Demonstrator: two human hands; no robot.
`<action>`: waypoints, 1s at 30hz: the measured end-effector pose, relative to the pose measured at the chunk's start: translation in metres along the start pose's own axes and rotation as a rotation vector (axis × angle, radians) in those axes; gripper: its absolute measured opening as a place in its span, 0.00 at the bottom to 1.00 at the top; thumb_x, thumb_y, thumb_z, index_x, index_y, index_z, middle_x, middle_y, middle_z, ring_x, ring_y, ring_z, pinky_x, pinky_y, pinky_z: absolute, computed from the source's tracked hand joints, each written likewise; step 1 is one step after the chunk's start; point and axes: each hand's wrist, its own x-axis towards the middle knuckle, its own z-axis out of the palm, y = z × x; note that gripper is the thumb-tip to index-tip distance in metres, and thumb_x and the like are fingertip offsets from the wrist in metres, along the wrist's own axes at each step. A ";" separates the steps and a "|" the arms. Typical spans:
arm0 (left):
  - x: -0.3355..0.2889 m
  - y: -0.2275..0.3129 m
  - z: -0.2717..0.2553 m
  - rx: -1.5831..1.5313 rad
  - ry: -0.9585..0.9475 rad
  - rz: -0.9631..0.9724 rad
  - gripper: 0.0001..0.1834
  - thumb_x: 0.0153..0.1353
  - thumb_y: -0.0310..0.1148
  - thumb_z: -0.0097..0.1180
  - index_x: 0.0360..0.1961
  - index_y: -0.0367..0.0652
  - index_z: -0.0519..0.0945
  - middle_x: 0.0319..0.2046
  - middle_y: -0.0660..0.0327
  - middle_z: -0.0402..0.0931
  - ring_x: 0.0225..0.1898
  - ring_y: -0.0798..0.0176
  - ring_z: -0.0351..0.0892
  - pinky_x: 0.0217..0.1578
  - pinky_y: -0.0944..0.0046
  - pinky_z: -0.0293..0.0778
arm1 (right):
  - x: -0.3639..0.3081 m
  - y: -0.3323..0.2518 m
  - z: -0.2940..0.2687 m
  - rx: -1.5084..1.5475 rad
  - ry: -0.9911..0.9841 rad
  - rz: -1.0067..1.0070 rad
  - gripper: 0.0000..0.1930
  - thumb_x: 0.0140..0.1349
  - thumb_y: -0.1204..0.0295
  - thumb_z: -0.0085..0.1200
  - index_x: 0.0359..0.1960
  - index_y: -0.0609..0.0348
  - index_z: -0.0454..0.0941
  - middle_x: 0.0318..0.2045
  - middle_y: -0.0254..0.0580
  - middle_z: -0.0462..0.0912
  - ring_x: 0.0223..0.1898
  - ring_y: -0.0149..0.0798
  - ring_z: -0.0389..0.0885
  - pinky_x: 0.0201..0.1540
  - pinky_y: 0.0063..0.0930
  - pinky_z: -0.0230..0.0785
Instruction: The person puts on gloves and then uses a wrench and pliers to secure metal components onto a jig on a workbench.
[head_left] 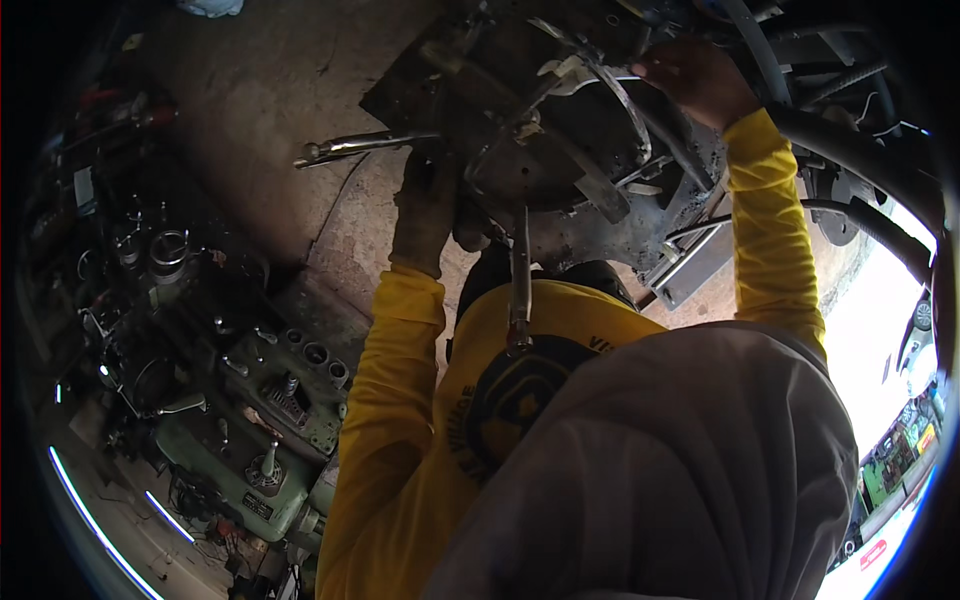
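Lying between the hands, the metal frame (575,160) is sitting just left of the right hand (697,82)'s curled fingers and right by the left hand (426,205); can't tell if either's gripping.

The left hand (424,185) sinks into shadow near the dark metal plate (398,92), its fingers indistinct. Whether the right hand (697,86) grips anything is unclear. Grey cloth (650,470) covers part of the yellow shirt (590,305); the top edge cuts off a whitish bundle (210,6).
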 end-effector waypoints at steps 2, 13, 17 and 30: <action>-0.003 -0.009 0.005 0.048 -0.002 0.016 0.31 0.68 0.52 0.49 0.65 0.43 0.68 0.59 0.46 0.72 0.60 0.49 0.73 0.58 0.56 0.69 | 0.007 -0.005 0.001 0.044 -0.037 0.061 0.14 0.62 0.57 0.59 0.35 0.55 0.85 0.31 0.42 0.85 0.35 0.49 0.82 0.44 0.40 0.73; 0.011 -0.029 0.015 -0.216 0.043 0.016 0.39 0.65 0.56 0.52 0.67 0.39 0.64 0.61 0.49 0.70 0.61 0.53 0.72 0.59 0.58 0.68 | 0.016 0.003 0.001 -0.020 -0.082 -0.191 0.17 0.63 0.53 0.56 0.33 0.53 0.85 0.25 0.50 0.81 0.29 0.53 0.79 0.34 0.45 0.71; 0.008 -0.021 0.016 -0.270 0.048 -0.017 0.38 0.65 0.56 0.52 0.67 0.41 0.64 0.61 0.49 0.71 0.60 0.53 0.73 0.58 0.57 0.69 | 0.034 -0.004 -0.007 0.122 -0.029 -0.377 0.18 0.62 0.52 0.58 0.27 0.54 0.84 0.23 0.47 0.81 0.30 0.52 0.79 0.35 0.44 0.70; 0.004 -0.015 0.019 -0.081 0.081 -0.059 0.30 0.70 0.51 0.46 0.67 0.46 0.67 0.59 0.53 0.71 0.56 0.60 0.75 0.52 0.64 0.74 | 0.061 0.015 -0.002 -0.014 0.062 -0.549 0.15 0.61 0.55 0.59 0.27 0.53 0.84 0.24 0.43 0.82 0.34 0.50 0.79 0.41 0.43 0.70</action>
